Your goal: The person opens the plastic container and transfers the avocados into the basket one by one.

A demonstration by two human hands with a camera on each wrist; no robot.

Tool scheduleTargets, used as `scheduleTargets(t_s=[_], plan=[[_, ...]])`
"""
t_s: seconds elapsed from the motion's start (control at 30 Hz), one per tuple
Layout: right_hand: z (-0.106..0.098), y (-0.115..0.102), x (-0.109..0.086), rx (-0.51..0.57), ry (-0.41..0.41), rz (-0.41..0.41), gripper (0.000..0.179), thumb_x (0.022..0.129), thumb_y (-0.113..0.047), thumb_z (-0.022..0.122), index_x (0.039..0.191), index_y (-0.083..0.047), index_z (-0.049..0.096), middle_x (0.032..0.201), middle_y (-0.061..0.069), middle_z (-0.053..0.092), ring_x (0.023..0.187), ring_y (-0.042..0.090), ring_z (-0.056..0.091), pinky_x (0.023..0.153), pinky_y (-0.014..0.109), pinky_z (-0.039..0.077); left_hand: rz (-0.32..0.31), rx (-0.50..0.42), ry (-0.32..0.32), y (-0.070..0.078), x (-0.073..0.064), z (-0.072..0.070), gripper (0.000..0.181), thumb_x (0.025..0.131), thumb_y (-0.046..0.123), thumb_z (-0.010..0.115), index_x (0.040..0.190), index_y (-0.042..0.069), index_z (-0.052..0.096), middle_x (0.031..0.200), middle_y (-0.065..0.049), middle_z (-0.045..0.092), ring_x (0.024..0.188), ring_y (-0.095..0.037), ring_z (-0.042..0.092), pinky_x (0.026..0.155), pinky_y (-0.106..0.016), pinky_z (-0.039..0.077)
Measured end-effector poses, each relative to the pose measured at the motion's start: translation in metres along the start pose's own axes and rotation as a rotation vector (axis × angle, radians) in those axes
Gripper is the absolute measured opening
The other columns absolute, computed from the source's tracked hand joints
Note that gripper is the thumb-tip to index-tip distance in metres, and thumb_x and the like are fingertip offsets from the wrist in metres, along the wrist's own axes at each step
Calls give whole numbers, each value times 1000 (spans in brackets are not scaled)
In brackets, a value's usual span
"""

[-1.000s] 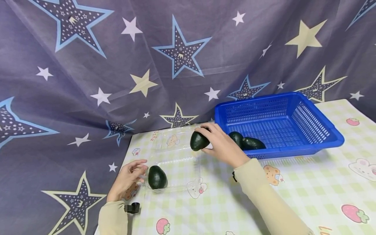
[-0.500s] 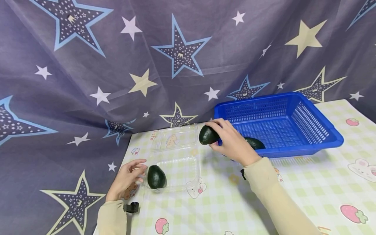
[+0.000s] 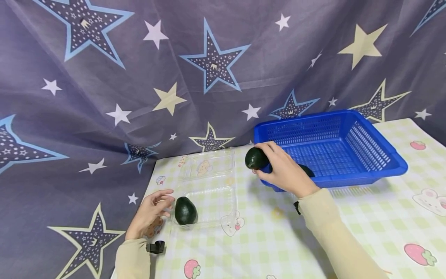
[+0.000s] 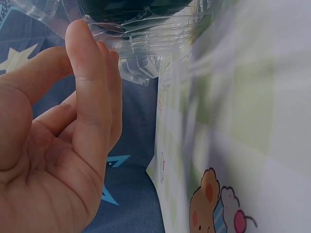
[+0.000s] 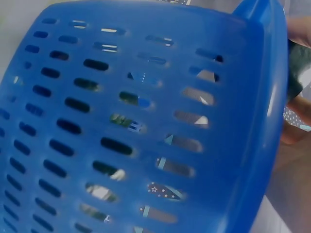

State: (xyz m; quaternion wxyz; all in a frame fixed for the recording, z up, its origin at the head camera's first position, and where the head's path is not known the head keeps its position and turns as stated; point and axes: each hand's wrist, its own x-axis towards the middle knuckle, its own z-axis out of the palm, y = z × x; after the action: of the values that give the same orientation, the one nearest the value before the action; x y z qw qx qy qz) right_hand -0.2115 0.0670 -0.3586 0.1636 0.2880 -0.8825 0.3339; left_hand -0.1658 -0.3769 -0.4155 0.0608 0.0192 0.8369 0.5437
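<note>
The held avocado (image 3: 256, 158) has been carried by the right hand (image 3: 283, 170) towards two-to-three o'clock, to the nine o'clock end of the basket (image 3: 348, 179); the avocados inside (image 3: 308, 170) have been further hidden.

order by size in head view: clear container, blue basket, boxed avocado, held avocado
1. Blue basket
2. Clear container
3. Boxed avocado and held avocado: look alike; fingers partly hide the latter

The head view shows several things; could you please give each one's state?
Clear plastic rectangular box: open, lid laid back.
Dark green oval avocado in the box: resting at its left end.
Second dark green avocado: held in the right grip.
Blue rectangular plastic basket: upright, open-topped.
Third dark green avocado, in the basket: mostly hidden.
Left grip: beside the box, holding nothing.
</note>
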Motion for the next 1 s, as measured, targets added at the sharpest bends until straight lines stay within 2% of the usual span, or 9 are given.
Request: scheduleTargets(t_s=[0.23,0.5,0.77,1.0], plan=[[-6,7,-5,18,-12,47,65,86,-25,78,141,-11,48,129,12,53,110,29,56,91,49,54,7,10,-8,-1,-1,1,49,101,17,59,141,-10,45,110,-23,63,77,-12,66,64,-37,62],[-14,22,-11,12,-55,102,66,87,-22,76,143,-8,45,130,14,52,109,31,57,89,48,55,-4,4,-1,0,-1,1,50,101,18,60,141,-9,46,107,-15,65,76,-13,66,64,-37,62],[-21,40,-20,-20,-109,140,65,84,-21,79,142,-8,49,131,16,54,110,34,58,89,53,55,-2,12,-4,0,-1,2,51,101,18,60,141,-9,46,113,-26,62,77,-12,66,64,-35,62],[-28,47,-24,-36,-140,164,67,85,-20,79,143,-7,48,136,19,51,114,38,56,91,55,54,-13,13,8,1,-1,2,51,100,20,62,141,-8,47,112,-25,63,77,-13,66,63,-35,62]])
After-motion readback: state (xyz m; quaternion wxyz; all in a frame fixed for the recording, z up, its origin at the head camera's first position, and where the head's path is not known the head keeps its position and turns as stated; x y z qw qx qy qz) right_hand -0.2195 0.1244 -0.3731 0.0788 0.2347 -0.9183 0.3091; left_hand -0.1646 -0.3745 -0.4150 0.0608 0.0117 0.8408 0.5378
